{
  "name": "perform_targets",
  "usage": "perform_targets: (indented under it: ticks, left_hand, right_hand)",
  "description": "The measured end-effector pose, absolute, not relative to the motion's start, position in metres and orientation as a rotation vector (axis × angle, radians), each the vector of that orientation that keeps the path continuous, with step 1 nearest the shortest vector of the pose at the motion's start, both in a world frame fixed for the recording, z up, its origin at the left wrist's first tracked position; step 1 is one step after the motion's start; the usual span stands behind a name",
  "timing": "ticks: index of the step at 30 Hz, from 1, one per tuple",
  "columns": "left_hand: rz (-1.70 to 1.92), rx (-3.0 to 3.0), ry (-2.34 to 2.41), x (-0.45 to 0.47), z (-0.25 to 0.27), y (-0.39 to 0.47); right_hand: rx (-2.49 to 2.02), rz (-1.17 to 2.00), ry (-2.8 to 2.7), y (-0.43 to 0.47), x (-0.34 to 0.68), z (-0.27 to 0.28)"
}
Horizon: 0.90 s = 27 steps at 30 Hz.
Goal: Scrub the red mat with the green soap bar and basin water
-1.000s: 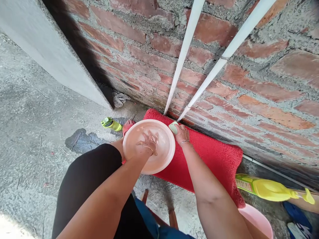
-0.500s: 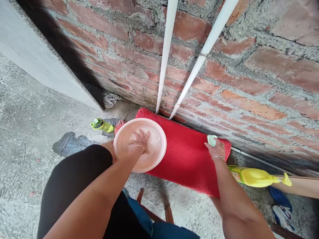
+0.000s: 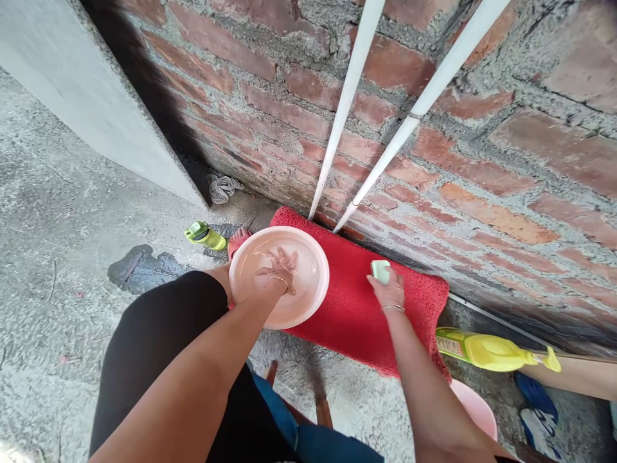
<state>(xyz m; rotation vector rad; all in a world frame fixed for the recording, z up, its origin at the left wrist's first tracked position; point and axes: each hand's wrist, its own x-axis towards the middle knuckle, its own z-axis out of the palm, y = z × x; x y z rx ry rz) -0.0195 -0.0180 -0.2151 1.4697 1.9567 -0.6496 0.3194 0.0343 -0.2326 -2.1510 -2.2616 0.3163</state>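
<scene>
Right hand [image 3: 391,291] gripping pale green block [image 3: 380,272]

Block: at red mat [image 3: 357,308], 3 o'clock of pink basin [image 3: 309,287]; contact with mat unclear. Right forearm [image 3: 417,376]: toward 5 o'clock. Left hand [image 3: 280,268]: fingers spread wide inside pink basin; left forearm [image 3: 207,360] toward 7 o'clock. Basin rim [image 3: 326,276]: between hands. Green bottle [image 3: 205,236]: basin's 10 o'clock. Yellow pump bottle [image 3: 496,354]: right hand's 4 o'clock. White pipes [image 3: 348,90]: mat's 11 o'clock. Brick wall [image 3: 475,161]: along mat's far edge.
</scene>
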Motion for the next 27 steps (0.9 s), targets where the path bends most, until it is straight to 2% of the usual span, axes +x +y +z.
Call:
perform_targets:
  ticks: [2,4,9,19,27]
  left_hand:
    - [-0.646,1.467,1.955,-0.019,-0.213,-0.018]
    - [-0.640,1.454,1.941,-0.018,-0.209,-0.018]
    - [-0.688,1.473,1.957,-0.017,-0.197,-0.018]
    - [-0.605,1.435,1.983,-0.017,-0.196,-0.016]
    - [-0.612,1.445,1.943,-0.022,-0.194,-0.018]
  right_hand:
    - [-2.196,0.519,-2.112,0.034,0.265,-0.235]
    - [-2.090,0.613,-2.209,0.031,0.222,-0.236]
    - [-1.983,0.580,-2.442,0.021,0.190,-0.234]
    - [-2.293,0.455,-2.242,0.020,0.334,-0.224]
    - [-2.814,0.529,-1.480,-0.001,0.449,-0.208]
